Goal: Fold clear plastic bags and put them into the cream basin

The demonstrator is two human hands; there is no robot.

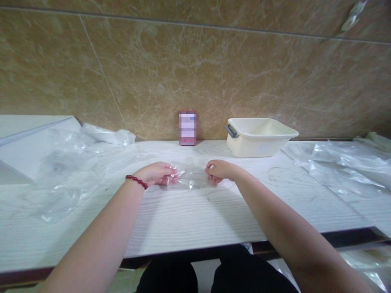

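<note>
A clear plastic bag (192,179) stretches between my two hands, just above the white wood-grain table (189,215). My left hand (159,173), with a red bead bracelet (136,181) at its wrist, pinches the bag's left end between thumb and fingers. At the right end, the curled fingers of my right hand (219,171) grip the plastic. The bag looks flat and crinkled, with glints along its lower edge. Whether anything lies inside it I cannot tell.
A cream plastic tub (256,145) with a grey handle stands at the back right. Against the marbled wall leans a phone (187,128), its screen blurred. Loose clear plastic bags (64,175) spread over the left, beside a white sheet-like piece (18,158); more clear plastic (345,167) covers the right.
</note>
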